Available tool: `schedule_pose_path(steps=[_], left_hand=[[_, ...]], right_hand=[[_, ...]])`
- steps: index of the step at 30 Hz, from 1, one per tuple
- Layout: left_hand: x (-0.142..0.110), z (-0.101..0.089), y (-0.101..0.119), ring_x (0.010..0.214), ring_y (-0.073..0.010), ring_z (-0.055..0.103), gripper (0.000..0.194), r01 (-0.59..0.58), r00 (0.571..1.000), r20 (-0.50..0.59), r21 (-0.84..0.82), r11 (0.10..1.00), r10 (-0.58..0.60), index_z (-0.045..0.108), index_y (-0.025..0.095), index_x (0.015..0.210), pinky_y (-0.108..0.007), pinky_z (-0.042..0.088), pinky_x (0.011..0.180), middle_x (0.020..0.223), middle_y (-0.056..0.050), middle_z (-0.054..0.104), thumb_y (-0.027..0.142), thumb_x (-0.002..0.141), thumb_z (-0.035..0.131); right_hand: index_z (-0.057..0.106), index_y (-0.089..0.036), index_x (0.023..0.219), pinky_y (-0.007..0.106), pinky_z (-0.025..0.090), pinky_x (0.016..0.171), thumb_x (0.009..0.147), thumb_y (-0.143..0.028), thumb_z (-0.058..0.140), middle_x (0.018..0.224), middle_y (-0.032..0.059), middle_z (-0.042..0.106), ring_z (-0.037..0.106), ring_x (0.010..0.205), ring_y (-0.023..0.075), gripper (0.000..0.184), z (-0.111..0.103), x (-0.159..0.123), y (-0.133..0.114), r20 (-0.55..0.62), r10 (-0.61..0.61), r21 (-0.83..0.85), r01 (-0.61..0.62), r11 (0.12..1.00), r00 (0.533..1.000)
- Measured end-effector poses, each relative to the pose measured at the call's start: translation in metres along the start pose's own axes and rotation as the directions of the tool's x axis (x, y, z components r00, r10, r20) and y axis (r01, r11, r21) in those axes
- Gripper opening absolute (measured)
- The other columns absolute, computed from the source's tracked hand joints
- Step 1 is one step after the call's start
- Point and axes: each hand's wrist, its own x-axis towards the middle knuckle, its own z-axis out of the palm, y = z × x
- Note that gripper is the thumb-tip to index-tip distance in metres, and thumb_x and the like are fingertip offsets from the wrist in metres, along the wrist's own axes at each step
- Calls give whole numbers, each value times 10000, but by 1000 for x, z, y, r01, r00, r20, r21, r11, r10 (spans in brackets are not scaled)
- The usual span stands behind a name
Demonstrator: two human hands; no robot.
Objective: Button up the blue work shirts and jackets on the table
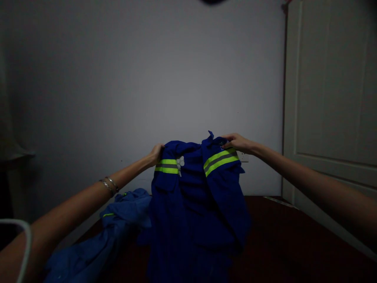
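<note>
A dark blue work jacket (191, 220) with yellow-green and grey reflective bands hangs from both hands, its front open and its lower part reaching down over the dark red surface. My left hand (157, 153) is closed on the jacket at its left shoulder, just above a reflective band. Opposite it, my right hand (235, 142) pinches the cloth at the other shoulder, near the collar. A small white patch shows inside the left front edge, too dim to make out. Two silvery bangles (109, 184) circle my left wrist.
A lighter blue garment (118, 224) with yellow-green trim lies crumpled at the left on the dark red surface (271, 236). A plain wall (188, 78) with a socket (244, 157) stands behind. At the right is a pale panelled door (332, 86). A white cable (28, 239) curves at lower left.
</note>
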Motion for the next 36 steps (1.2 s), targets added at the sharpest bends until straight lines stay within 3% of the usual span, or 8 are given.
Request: schedule_pose_path(steps=[4, 9, 14, 20, 24, 27, 32, 36], left_hand=[[-6, 6, -4, 752, -242, 651, 306, 146, 988, 43, 75, 986, -150, 671, 138, 845, -357, 517, 739, 844, -142, 693, 399, 727, 564], [-6, -1, -2, 655, -225, 651, 198, 171, 967, 137, 272, 947, -214, 675, 130, 766, -320, 525, 641, 744, -161, 691, 239, 609, 729], [0, -1, 17, 680, -213, 643, 224, -22, 999, 50, 401, 916, 2, 690, 111, 779, -332, 519, 695, 795, -158, 686, 310, 677, 675], [13, -9, 41, 737, -205, 635, 199, -155, 979, -70, 369, 916, 193, 677, 120, 813, -344, 504, 760, 787, -124, 683, 294, 737, 615], [22, -20, 49, 734, -196, 628, 123, -245, 967, 34, 410, 879, 253, 676, 113, 806, -358, 490, 784, 760, -105, 671, 171, 714, 617], [28, -22, 55, 718, -170, 618, 210, -325, 945, 126, 461, 826, 302, 676, 101, 804, -345, 477, 802, 737, -72, 664, 4, 642, 584], [30, -20, 48, 715, -131, 597, 377, -500, 860, 174, 481, 720, 480, 630, 126, 1005, -293, 478, 765, 823, -54, 661, 31, 642, 599], [29, -25, 42, 689, -122, 568, 293, -564, 787, 249, 660, 496, 564, 646, 118, 945, -235, 475, 662, 789, -39, 649, 180, 659, 643]], right_hand=[[673, -183, 801, 213, 423, 535, 502, -24, 567, 664, -31, 634, 554, 596, 127, 355, 5, 5, 6, -70, -67, -26, 66, 998, 995], [623, -160, 623, 197, 363, 463, 478, -5, 491, 531, -30, 572, 493, 494, 104, 250, 5, 12, 16, -142, -19, -28, 15, 999, 990], [529, -162, 494, 210, 336, 411, 537, -83, 504, 413, -21, 485, 422, 402, 93, 93, 1, 22, 10, -244, 81, 83, -62, 995, 966], [491, -165, 426, 215, 334, 366, 597, -222, 623, 371, -3, 469, 397, 370, 88, 223, -4, 23, 17, -247, 89, 72, -74, 995, 965], [586, -143, 498, 218, 365, 371, 535, -171, 707, 442, 21, 558, 470, 399, 108, 129, -7, 25, 30, -237, 48, -65, -65, 996, 970], [657, -135, 626, 226, 426, 430, 549, -178, 717, 568, 40, 632, 545, 481, 131, 107, -8, 28, 29, -237, -70, -119, 43, 992, 969], [676, -106, 717, 221, 448, 478, 576, -225, 726, 582, 29, 623, 540, 496, 106, 191, -3, 31, 32, -365, -322, -204, 262, 943, 874], [679, -86, 800, 227, 457, 525, 619, -308, 689, 621, 31, 620, 542, 548, 108, 287, -5, 31, 41, -429, -497, -425, 317, 848, 754]])
